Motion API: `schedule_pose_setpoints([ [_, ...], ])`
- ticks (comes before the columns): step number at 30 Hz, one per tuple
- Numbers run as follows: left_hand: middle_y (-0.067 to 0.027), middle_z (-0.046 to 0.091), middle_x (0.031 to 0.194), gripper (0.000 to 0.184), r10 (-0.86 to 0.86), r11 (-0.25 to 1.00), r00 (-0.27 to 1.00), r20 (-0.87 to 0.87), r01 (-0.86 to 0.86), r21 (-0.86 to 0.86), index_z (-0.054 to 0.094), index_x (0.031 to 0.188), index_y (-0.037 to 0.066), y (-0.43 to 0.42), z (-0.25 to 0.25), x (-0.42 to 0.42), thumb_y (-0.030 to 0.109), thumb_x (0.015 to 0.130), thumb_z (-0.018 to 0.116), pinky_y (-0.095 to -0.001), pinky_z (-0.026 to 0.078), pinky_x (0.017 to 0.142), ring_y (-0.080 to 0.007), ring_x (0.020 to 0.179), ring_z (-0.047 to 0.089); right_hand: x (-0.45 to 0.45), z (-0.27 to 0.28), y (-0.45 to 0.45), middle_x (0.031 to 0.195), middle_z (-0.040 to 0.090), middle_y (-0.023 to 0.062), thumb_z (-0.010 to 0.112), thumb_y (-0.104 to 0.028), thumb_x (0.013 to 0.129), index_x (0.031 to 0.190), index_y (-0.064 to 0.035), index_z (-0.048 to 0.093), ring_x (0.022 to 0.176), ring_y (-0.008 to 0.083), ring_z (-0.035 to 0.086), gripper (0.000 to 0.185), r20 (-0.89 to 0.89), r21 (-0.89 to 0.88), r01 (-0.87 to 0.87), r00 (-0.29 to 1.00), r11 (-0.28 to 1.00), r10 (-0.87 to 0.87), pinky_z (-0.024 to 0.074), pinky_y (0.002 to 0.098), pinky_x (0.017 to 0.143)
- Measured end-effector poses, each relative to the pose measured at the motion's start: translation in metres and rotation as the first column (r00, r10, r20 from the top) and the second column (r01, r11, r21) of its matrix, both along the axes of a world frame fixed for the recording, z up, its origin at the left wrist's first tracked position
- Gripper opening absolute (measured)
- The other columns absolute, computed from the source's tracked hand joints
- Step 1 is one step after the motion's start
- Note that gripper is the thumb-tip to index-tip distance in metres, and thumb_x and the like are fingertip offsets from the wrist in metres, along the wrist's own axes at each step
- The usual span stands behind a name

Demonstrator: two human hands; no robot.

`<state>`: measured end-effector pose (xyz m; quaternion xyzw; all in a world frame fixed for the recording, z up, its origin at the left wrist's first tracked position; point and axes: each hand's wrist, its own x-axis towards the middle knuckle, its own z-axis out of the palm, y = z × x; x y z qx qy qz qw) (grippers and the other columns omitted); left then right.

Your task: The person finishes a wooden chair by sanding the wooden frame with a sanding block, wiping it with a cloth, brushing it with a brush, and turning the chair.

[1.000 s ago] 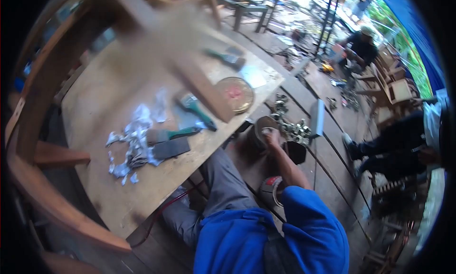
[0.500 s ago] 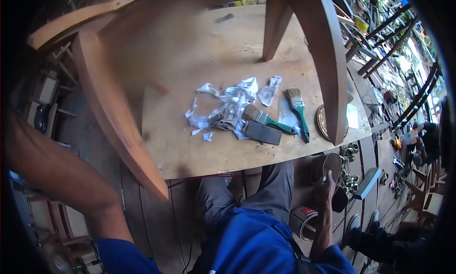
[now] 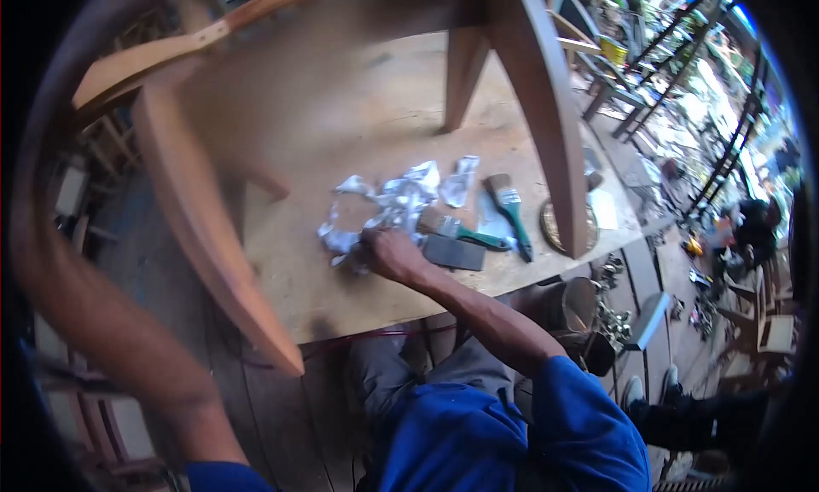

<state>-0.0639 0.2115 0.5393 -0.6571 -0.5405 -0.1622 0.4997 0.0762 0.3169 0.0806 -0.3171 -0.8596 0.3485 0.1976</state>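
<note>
My right hand (image 3: 388,251) is on the tabletop, its fingers curled down on a crumpled, greyish rag at the near left of the torn white cloth scraps (image 3: 409,193). The fingertips are partly hidden. Beside it lies a dark grey rectangular block (image 3: 454,252). Two green-handled paintbrushes rest to the right, one brush (image 3: 465,232) near the block and another brush (image 3: 509,215) farther right. My left forearm (image 3: 111,330) rises along the left edge; the left hand is out of sight. A curved wooden furniture leg (image 3: 205,228) stands close in front of that arm.
More wooden legs (image 3: 546,108) of the furniture piece rise from the board tabletop (image 3: 341,309). A round tin lid (image 3: 556,228) lies behind one. By my right knee is an open tin (image 3: 578,304). A person's shoes (image 3: 633,394) and several chairs stand at right.
My right hand has moved from the tin beside my right leg, up and left onto the rag on the tabletop. The view has shifted slightly; the brushes and block lie as before.
</note>
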Motion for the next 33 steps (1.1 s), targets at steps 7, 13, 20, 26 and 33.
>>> schedule_pose_setpoints([
  [7, -0.0140, 0.069, 0.122, 0.070, 0.176, 0.982, 0.982, 0.067, -0.180, 0.057, 0.058, 0.131, 0.015, 0.001, -0.001, 0.051, 0.031, 0.070, 0.089, -0.0432, 0.049, 0.103, -0.0361, 0.109, 0.067, 0.031, -0.042, 0.084, 0.115, 0.058, 0.0226, 0.059, -0.013, 0.082, 0.112, -0.0009, 0.060, 0.112, 0.0406, 0.054, 0.033, 0.129, 0.408, 0.365, 0.884, 0.837, -0.449, 0.0448, 0.0532, 0.092],
  [13, -0.0141, 0.068, 0.123, 0.069, 0.262, 0.963, 0.961, 0.085, -0.266, 0.035, 0.056, 0.132, 0.016, -0.002, 0.000, 0.071, 0.031, 0.072, 0.088, -0.0440, 0.049, 0.104, -0.0369, 0.111, 0.067, 0.039, 0.013, 0.038, 0.103, 0.054, 0.0206, 0.054, -0.010, 0.087, 0.107, -0.0010, 0.051, 0.084, 0.0418, 0.060, 0.022, -0.263, 0.286, 0.254, 0.948, 0.924, -0.180, 0.0490, 0.0511, 0.071],
  [20, -0.0141, 0.069, 0.123, 0.069, 0.310, 0.950, 0.942, 0.131, -0.312, 0.002, 0.056, 0.131, 0.017, -0.007, 0.002, 0.081, 0.031, 0.071, 0.088, -0.0434, 0.050, 0.102, -0.0371, 0.109, 0.067, 0.044, 0.022, 0.020, 0.104, 0.056, 0.0162, 0.069, -0.023, 0.077, 0.112, -0.0014, 0.052, 0.101, 0.0337, 0.056, 0.045, -0.142, 0.322, 0.251, 0.966, 0.913, -0.216, 0.0417, 0.0443, 0.092],
  [26, -0.0123, 0.070, 0.120, 0.070, 0.328, 0.944, 0.939, 0.106, -0.331, 0.011, 0.056, 0.131, 0.019, -0.011, 0.004, 0.082, 0.032, 0.070, 0.088, -0.0422, 0.053, 0.096, -0.0357, 0.103, 0.069, 0.042, 0.012, 0.021, 0.112, 0.054, 0.0225, 0.064, -0.012, 0.079, 0.137, 0.0003, 0.039, 0.105, 0.0393, 0.056, 0.065, -0.418, 0.312, 0.410, 0.869, 0.857, -0.264, 0.0440, 0.0440, 0.095],
  [33, -0.0118, 0.070, 0.120, 0.070, 0.357, 0.933, 0.928, 0.107, -0.360, 0.008, 0.055, 0.133, 0.019, -0.016, 0.003, 0.093, 0.032, 0.072, 0.087, -0.0436, 0.052, 0.097, -0.0358, 0.104, 0.069, 0.070, 0.028, -0.015, 0.096, 0.059, 0.0268, 0.050, -0.011, 0.094, 0.105, 0.0008, 0.047, 0.090, 0.0470, 0.057, 0.017, -0.351, -0.007, 0.325, 0.885, 0.946, -0.306, 0.0457, 0.0512, 0.077],
])
